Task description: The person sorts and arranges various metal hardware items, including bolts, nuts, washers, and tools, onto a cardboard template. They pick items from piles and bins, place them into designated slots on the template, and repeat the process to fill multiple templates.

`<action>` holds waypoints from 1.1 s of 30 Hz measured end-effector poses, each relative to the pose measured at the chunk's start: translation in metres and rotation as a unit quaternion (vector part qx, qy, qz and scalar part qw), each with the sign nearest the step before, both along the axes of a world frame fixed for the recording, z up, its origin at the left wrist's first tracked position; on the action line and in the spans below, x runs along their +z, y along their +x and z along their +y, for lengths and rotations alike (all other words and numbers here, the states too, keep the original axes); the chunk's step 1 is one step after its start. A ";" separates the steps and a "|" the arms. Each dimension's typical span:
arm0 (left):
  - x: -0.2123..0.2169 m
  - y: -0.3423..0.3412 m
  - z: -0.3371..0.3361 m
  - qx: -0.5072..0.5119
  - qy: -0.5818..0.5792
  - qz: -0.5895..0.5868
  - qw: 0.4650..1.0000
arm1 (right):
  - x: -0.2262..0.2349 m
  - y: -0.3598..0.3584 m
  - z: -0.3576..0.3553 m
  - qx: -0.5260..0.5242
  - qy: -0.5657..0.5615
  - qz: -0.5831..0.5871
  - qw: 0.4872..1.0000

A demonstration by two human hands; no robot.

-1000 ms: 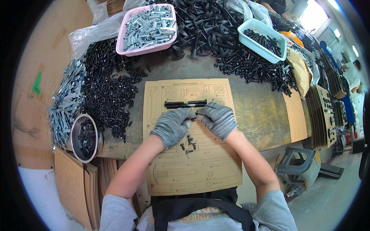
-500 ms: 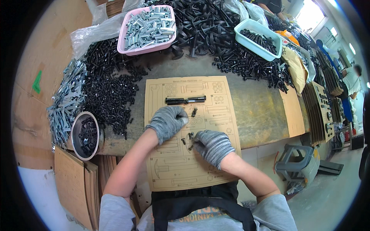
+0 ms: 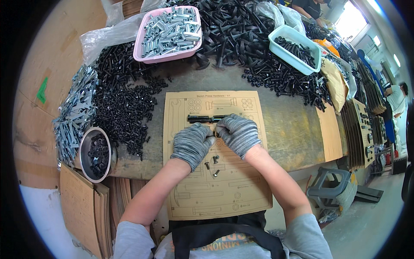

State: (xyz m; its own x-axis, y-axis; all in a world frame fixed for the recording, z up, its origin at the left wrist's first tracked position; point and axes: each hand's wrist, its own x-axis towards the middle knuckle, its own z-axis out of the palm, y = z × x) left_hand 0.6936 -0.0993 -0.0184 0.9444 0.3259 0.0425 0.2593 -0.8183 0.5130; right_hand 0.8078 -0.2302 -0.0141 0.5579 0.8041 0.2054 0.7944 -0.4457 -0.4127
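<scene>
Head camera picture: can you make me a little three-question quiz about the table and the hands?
1. True or false: both hands wear grey knit gloves.
2. What colour is the tray of silver tubes? A pink, B yellow, C red.
3. What lies on the card just behind the hands?

Key:
1. True: left hand and right hand are gloved.
2. A: the pink tray.
3. Long black bolts on the cardboard template; small black screws lie nearer the person.

Grey knit gloves; grey short sleeves
</scene>
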 end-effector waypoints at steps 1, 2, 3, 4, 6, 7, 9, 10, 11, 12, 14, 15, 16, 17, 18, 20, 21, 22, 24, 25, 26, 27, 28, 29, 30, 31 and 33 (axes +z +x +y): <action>0.001 0.001 -0.001 0.004 -0.006 0.011 1.000 | -0.001 0.001 0.000 0.007 -0.002 0.002 1.000; 0.000 0.003 -0.002 -0.002 -0.013 0.000 1.000 | -0.003 0.003 -0.001 0.014 -0.005 0.003 1.000; -0.001 0.003 -0.002 -0.006 -0.019 -0.011 1.000 | -0.003 0.005 -0.002 0.023 -0.006 0.004 1.000; -0.002 0.004 -0.002 -0.011 -0.025 -0.022 0.999 | -0.003 0.008 -0.004 0.017 0.000 0.010 1.000; -0.010 0.010 0.000 -0.017 -0.048 -0.046 0.998 | -0.001 0.018 -0.013 0.004 0.011 0.023 1.000; -0.014 0.013 0.000 -0.020 -0.059 -0.057 0.996 | -0.001 0.021 -0.016 -0.002 0.016 0.030 0.999; -0.012 0.017 -0.001 -0.035 -0.044 -0.034 0.998 | -0.005 0.026 -0.017 0.043 0.015 0.046 0.998; -0.007 0.020 -0.001 -0.039 -0.044 -0.007 0.998 | -0.004 0.028 -0.017 0.055 -0.002 0.045 0.997; -0.002 0.024 -0.001 -0.044 -0.045 0.019 0.998 | -0.004 0.029 -0.017 0.067 -0.020 0.045 0.997; 0.003 0.027 -0.001 -0.044 -0.052 0.045 0.997 | -0.004 0.029 -0.015 0.065 -0.035 0.040 0.996; 0.001 0.030 0.000 -0.046 -0.051 0.049 0.996 | -0.010 0.032 -0.017 0.067 -0.017 0.029 0.997; 0.000 0.031 0.001 -0.046 -0.050 0.051 0.996 | -0.013 0.033 -0.017 0.068 -0.007 0.024 0.997; -0.001 0.030 0.002 -0.047 -0.053 0.042 0.997 | -0.013 0.032 -0.018 0.075 0.008 0.022 0.997; -0.002 0.029 0.002 -0.048 -0.056 0.032 0.997 | -0.012 0.031 -0.018 0.082 0.022 0.021 0.996; -0.003 0.029 0.002 -0.049 -0.060 0.023 0.997 | -0.012 0.031 -0.019 0.088 0.035 0.020 0.995; -0.001 0.030 0.004 -0.059 -0.071 0.026 0.995 | -0.014 0.032 -0.020 0.094 0.044 0.014 0.994; -0.001 0.030 0.005 -0.064 -0.077 0.028 0.995 | -0.016 0.033 -0.020 0.098 0.049 0.011 0.994; -0.002 0.030 0.005 -0.066 -0.075 0.019 0.995 | -0.017 0.034 -0.020 0.102 0.048 0.008 0.994; -0.009 0.030 0.006 -0.071 -0.069 0.001 0.995 | -0.019 0.037 -0.020 0.109 0.046 0.000 0.993; -0.012 0.030 0.006 -0.072 -0.054 -0.014 0.996 | -0.019 0.037 -0.020 0.111 0.050 0.004 0.993; -0.017 0.029 0.006 -0.074 -0.039 -0.030 0.996 | -0.019 0.036 -0.020 0.113 0.054 0.008 0.992; -0.018 0.029 0.006 -0.075 -0.023 -0.045 0.996 | -0.019 0.036 -0.020 0.115 0.058 0.012 0.992; -0.019 0.029 0.006 -0.071 -0.033 -0.030 0.996 | -0.018 0.034 -0.020 0.109 0.053 0.008 0.993; -0.017 0.029 0.006 -0.068 -0.043 -0.016 0.997 | -0.016 0.032 -0.020 0.104 0.047 0.004 0.994; -0.016 0.030 0.006 -0.065 -0.053 -0.002 0.996 | -0.014 0.029 -0.020 0.098 0.041 0.000 0.994; -0.013 0.030 0.006 -0.067 -0.059 0.001 0.996 | -0.012 0.026 -0.020 0.090 0.038 -0.008 0.995; -0.002 0.028 0.006 -0.073 -0.072 0.006 0.995 | -0.006 0.020 -0.021 0.074 0.033 -0.024 0.996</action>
State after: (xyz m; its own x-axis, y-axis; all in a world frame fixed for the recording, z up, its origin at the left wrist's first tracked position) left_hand 0.7216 -0.0937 -0.0204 0.9822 0.1876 -0.0059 0.1502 -0.7665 0.6245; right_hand 0.8282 -0.2508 -0.0206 0.4218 0.8611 0.2837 0.8693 -0.2951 -0.3966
